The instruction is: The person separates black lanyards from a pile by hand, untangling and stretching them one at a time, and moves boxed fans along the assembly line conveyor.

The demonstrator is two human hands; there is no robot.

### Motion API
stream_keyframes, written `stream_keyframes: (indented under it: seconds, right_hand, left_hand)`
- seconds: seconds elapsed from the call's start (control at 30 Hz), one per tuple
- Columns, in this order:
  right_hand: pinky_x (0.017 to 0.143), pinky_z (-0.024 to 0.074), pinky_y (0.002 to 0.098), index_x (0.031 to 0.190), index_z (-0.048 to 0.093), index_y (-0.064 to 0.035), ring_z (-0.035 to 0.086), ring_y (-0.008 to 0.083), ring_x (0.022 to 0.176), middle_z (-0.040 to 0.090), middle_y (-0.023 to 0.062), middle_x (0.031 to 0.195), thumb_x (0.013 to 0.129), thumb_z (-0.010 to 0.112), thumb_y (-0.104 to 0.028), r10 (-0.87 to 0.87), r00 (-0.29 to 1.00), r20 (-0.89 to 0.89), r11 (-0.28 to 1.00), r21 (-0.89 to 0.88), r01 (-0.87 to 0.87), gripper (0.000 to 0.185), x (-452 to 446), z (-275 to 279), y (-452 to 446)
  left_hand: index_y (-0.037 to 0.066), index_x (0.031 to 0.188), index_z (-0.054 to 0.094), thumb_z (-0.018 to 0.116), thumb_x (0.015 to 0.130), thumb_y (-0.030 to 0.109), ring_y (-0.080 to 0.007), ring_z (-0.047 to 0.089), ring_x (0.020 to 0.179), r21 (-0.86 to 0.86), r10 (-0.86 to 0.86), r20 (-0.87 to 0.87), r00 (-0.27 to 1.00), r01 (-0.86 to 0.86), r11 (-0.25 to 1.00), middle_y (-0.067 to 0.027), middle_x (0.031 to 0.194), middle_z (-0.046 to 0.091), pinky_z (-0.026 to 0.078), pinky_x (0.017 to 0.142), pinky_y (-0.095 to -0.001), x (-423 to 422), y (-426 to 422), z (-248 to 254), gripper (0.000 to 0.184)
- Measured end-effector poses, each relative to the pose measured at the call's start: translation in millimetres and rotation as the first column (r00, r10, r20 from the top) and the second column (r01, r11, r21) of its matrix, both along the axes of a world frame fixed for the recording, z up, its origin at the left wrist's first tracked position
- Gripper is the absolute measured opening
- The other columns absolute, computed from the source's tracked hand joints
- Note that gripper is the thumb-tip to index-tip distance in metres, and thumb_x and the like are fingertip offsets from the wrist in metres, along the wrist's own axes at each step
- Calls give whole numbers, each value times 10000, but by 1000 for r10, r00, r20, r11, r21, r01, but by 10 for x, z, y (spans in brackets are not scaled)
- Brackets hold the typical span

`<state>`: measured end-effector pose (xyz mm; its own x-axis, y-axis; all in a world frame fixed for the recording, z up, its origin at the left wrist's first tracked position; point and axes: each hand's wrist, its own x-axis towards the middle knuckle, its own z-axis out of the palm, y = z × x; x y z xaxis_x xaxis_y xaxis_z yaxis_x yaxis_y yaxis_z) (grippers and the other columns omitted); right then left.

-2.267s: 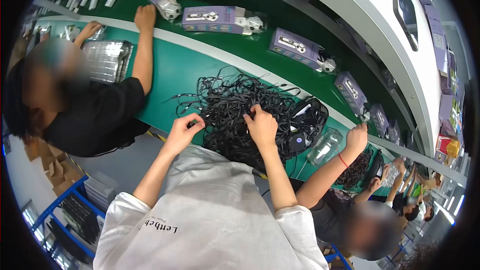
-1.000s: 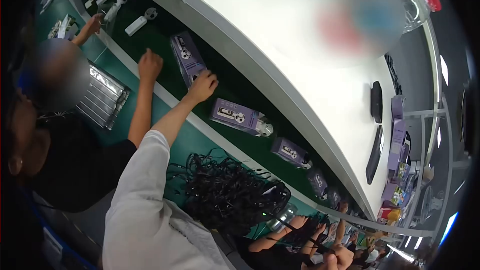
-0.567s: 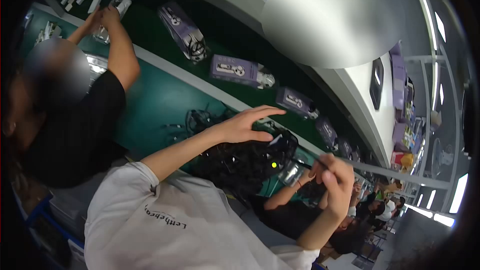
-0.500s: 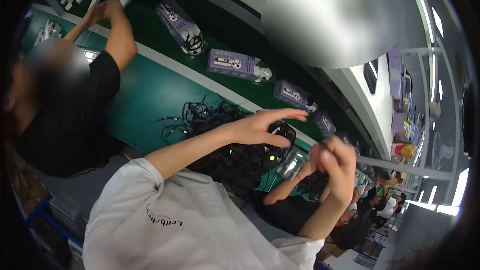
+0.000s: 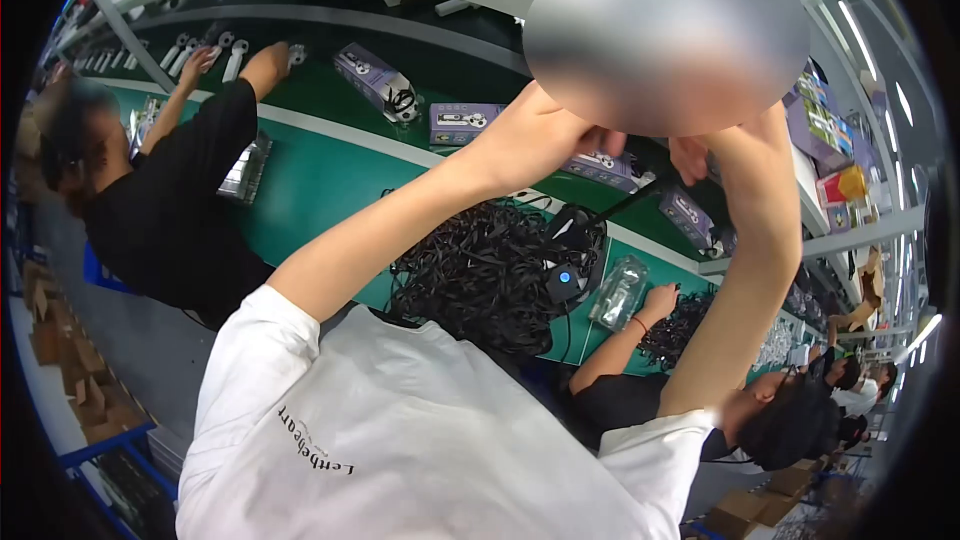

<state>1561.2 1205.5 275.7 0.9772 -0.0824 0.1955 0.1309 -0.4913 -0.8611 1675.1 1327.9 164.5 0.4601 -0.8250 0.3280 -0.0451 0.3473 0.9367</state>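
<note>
My left hand (image 5: 548,135) is raised above the bench, its fingers mostly covered by a blurred patch. Facing it is my right hand (image 5: 690,157), also raised, with only a few curled fingertips showing below the same patch. Whether either hand holds anything is hidden. Below them a large heap of black cords (image 5: 470,275) lies on the green bench. At the heap's right side is a black device with a lit blue light (image 5: 564,278) and a thin cable. A dark strap (image 5: 632,199) slants up from near it toward my right hand.
Purple printed boxes (image 5: 465,122) stand in a row on the dark green strip beyond the bench. A clear plastic tray (image 5: 621,290) lies right of the heap, near a co-worker's hand (image 5: 659,302). Another co-worker in black (image 5: 190,210) reaches toward white handheld items at left.
Both hands have risen and come closer together, partly behind the blurred patch. The view has shifted. The device's light was yellow and is now blue. The left co-worker's arms have spread apart.
</note>
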Motion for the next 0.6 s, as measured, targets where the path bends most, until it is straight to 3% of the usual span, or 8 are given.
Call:
stream_keyframes:
  seconds: [0.03, 0.13, 0.23, 0.27, 0.33, 0.43, 0.57, 0.6]
  right_hand:
    - [431, 319, 178, 845, 571, 0, 423, 25, 465, 490, -29, 627, 813, 667, -156, 8, 1000, 16, 996, -88, -6, 186, -42, 87, 19]
    - [459, 316, 174, 927, 604, -19, 434, 21, 500, 484, -42, 632, 770, 687, -112, 74, 991, 107, 972, -229, -48, 200, -149, 242, -19]
    - [482, 322, 182, 953, 607, -26, 445, 34, 516, 491, -32, 654, 763, 686, -91, 65, 995, 74, 970, -237, -46, 215, -254, 375, -1]
    - [485, 329, 185, 952, 608, -23, 449, 38, 518, 496, -27, 658, 763, 684, -89, 66, 996, 67, 967, -249, -47, 214, -281, 417, 4]
    - [493, 343, 192, 951, 609, -16, 458, 46, 521, 507, -16, 667, 763, 679, -85, 69, 994, 81, 964, -262, -45, 212, -328, 488, -30]
    - [503, 363, 202, 950, 610, -7, 471, 58, 527, 523, -1, 679, 762, 672, -78, 71, 990, 120, 963, -267, -37, 210, -386, 570, -64]
    - [518, 391, 216, 948, 612, 5, 488, 74, 535, 545, 21, 696, 762, 662, -70, 52, 976, 211, 974, -226, -3, 207, -444, 609, -119]
    - [521, 397, 219, 947, 613, 9, 493, 78, 537, 550, 26, 701, 761, 660, -68, 39, 967, 250, 980, -201, 12, 206, -454, 614, -130]
  left_hand:
    - [5, 712, 641, 463, 994, 337, -68, 396, 538, 33, 9, 20, 1000, -10, 999, 33, 548, 415, 325, 511, -255, -60, 18, -54, 471]
    - [14, 708, 647, 449, 1003, 341, -71, 385, 536, 105, 12, 72, 997, -19, 994, 33, 546, 412, 318, 518, -250, -220, 32, -243, 484]
    - [3, 775, 671, 487, 996, 293, -80, 489, 623, 118, -14, 115, 993, 1, 993, 8, 609, 515, 391, 605, -250, -343, 57, -350, 409]
    - [-9, 910, 701, 520, 986, 227, -115, 562, 813, 205, -67, 200, 978, 25, 979, -18, 801, 611, 438, 779, -278, -352, 105, -307, 306]
    - [28, 1105, 701, 574, 940, 246, -161, 583, 1020, 239, -148, 312, 938, 73, 968, -100, 1070, 634, 440, 910, -317, -278, 96, -347, 301]
    - [70, 1387, 513, 663, 864, 233, -222, 484, 1264, 320, -249, 598, 761, 58, 946, -167, 1360, 512, 360, 1059, -340, -280, 70, -288, 568]
    - [117, 1555, 115, 755, 657, 166, -287, 272, 1445, 120, -327, 166, 930, 310, 943, -185, 1510, 365, 173, 1181, -433, -517, -109, 74, 1103]
    - [84, 1524, 210, 721, 720, 117, -278, 466, 1318, 43, -254, 193, 948, 250, 967, -178, 1343, 544, 308, 1112, -425, -601, -167, 183, 953]
